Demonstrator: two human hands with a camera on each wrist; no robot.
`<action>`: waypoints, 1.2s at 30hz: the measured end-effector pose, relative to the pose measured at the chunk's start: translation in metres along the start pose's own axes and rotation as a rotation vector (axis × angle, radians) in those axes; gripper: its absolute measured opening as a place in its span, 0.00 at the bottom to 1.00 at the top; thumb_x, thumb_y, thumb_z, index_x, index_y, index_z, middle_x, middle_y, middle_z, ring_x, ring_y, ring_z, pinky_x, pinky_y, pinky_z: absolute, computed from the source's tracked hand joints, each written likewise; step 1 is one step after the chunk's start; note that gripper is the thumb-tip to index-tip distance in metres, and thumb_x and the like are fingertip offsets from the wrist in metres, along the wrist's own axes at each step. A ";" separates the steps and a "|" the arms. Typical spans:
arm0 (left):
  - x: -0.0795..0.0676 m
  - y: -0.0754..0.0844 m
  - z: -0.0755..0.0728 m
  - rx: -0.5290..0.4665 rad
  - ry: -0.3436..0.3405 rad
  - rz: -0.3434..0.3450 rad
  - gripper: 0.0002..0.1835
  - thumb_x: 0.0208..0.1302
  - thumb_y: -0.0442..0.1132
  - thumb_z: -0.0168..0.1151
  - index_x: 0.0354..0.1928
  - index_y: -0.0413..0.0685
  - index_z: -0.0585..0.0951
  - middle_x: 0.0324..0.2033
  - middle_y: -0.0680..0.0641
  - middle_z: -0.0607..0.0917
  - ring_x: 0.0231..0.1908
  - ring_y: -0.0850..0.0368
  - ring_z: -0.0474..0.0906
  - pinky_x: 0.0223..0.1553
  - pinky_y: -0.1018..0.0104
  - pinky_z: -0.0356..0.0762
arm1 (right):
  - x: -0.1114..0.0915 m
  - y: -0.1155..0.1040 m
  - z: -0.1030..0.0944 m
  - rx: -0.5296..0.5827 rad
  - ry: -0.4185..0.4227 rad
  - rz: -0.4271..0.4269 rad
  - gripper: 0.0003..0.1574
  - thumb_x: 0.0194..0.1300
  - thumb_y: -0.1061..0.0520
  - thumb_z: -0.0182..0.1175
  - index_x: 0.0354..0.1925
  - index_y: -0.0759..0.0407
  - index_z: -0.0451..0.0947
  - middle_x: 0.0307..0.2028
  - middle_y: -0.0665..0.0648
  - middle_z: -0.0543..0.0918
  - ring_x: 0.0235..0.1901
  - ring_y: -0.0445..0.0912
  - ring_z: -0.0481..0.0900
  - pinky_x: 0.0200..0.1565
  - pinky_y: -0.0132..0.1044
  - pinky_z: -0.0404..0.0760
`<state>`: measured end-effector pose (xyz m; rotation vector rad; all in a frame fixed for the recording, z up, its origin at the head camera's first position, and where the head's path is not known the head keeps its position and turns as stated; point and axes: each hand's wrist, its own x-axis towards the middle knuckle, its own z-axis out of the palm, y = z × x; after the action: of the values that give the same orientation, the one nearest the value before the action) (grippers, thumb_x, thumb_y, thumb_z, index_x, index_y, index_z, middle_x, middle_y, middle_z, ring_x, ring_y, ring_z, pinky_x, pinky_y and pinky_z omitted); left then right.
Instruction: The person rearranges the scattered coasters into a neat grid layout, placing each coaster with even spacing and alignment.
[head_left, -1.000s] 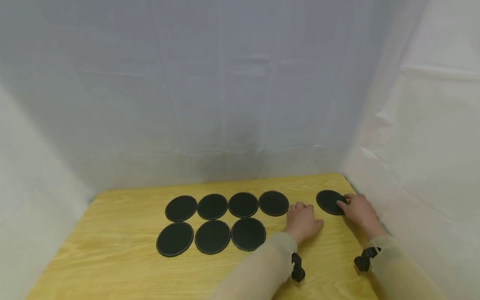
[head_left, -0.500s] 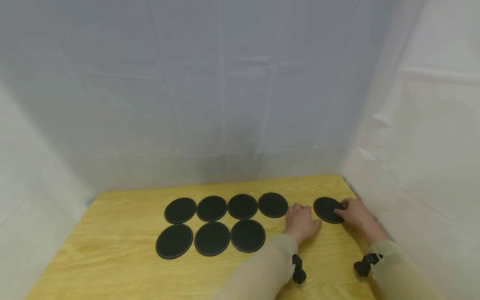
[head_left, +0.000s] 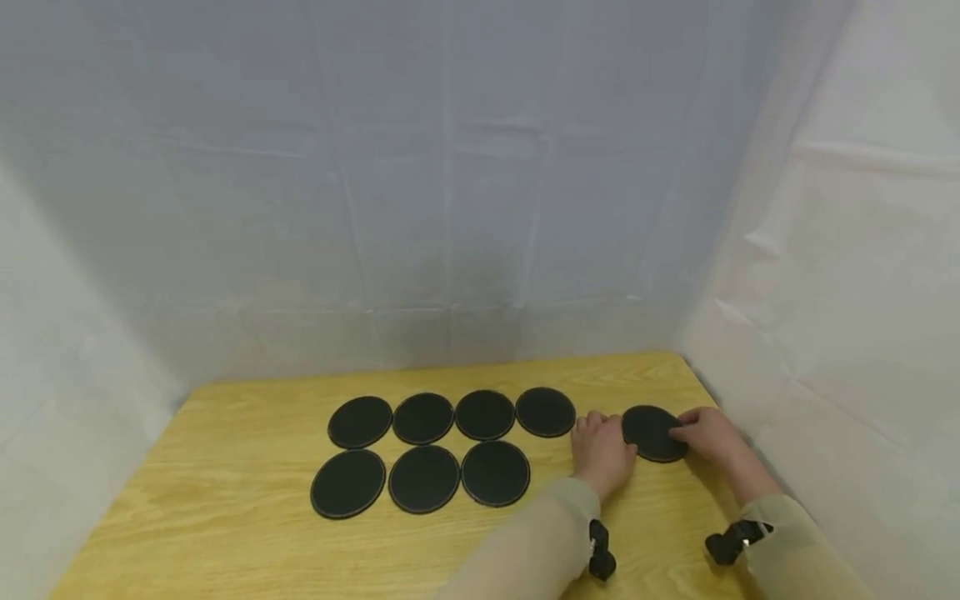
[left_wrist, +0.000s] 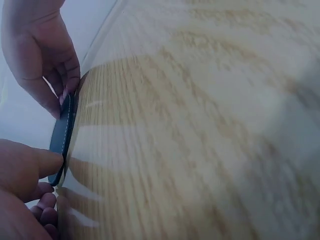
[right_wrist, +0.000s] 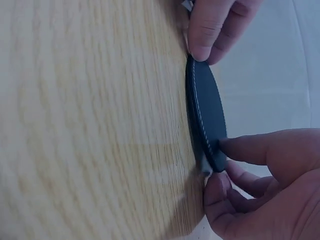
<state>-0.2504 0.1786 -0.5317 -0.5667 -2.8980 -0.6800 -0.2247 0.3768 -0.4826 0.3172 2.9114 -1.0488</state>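
Observation:
In the head view a round black coaster [head_left: 651, 433] with a stitched rim is held between my two hands at the right of the table. My right hand [head_left: 711, 433] pinches its right edge, thumb on top and fingers underneath, as the right wrist view shows. At the opposite edge, my left hand [head_left: 602, 450] has its thumb on the coaster and its curled fingers close against the rim. Seen from the left wrist, the coaster [left_wrist: 62, 135] stands edge-on, slightly tilted, just above the wood. The left fingertips are partly hidden in the head view.
Several matching coasters lie flat in two touching rows, the back row ending with a coaster [head_left: 545, 412] beside my left hand and the front row with another [head_left: 496, 472]. The wooden table [head_left: 225, 500] meets pale sheeting [head_left: 840, 333] at the right and behind.
My right hand has brought the coaster left and nearer to me, up to my left hand. My left thumb now touches its edge. The coasters in rows stay put.

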 end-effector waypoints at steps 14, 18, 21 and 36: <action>-0.008 -0.005 -0.023 -0.024 0.008 0.016 0.18 0.74 0.53 0.74 0.58 0.54 0.88 0.48 0.52 0.86 0.48 0.52 0.78 0.58 0.52 0.75 | -0.007 0.008 0.003 0.474 -0.025 0.097 0.26 0.87 0.63 0.52 0.70 0.82 0.65 0.41 0.60 0.81 0.28 0.42 0.79 0.35 0.33 0.81; -0.009 -0.009 -0.036 -0.057 -0.005 0.036 0.17 0.75 0.52 0.73 0.58 0.54 0.87 0.46 0.54 0.88 0.48 0.52 0.82 0.56 0.53 0.76 | -0.011 0.005 0.000 0.545 -0.064 0.082 0.29 0.88 0.63 0.50 0.74 0.82 0.61 0.44 0.57 0.82 0.29 0.40 0.79 0.37 0.34 0.82; -0.010 -0.013 -0.047 -0.092 -0.007 0.048 0.18 0.75 0.52 0.74 0.59 0.55 0.86 0.40 0.56 0.88 0.48 0.54 0.83 0.53 0.56 0.74 | -0.016 -0.001 -0.002 0.594 -0.088 0.077 0.31 0.89 0.61 0.50 0.77 0.80 0.59 0.46 0.56 0.80 0.31 0.39 0.79 0.38 0.33 0.83; -0.046 -0.057 -0.094 -0.001 0.065 0.073 0.24 0.74 0.56 0.75 0.63 0.51 0.87 0.53 0.51 0.87 0.51 0.51 0.80 0.55 0.52 0.75 | -0.026 -0.048 0.028 0.632 -0.170 0.003 0.31 0.87 0.62 0.52 0.77 0.79 0.62 0.42 0.55 0.82 0.31 0.40 0.80 0.37 0.33 0.83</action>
<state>-0.2278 0.0740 -0.4794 -0.6344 -2.8020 -0.6772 -0.2099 0.3181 -0.4711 0.2258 2.3590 -1.8693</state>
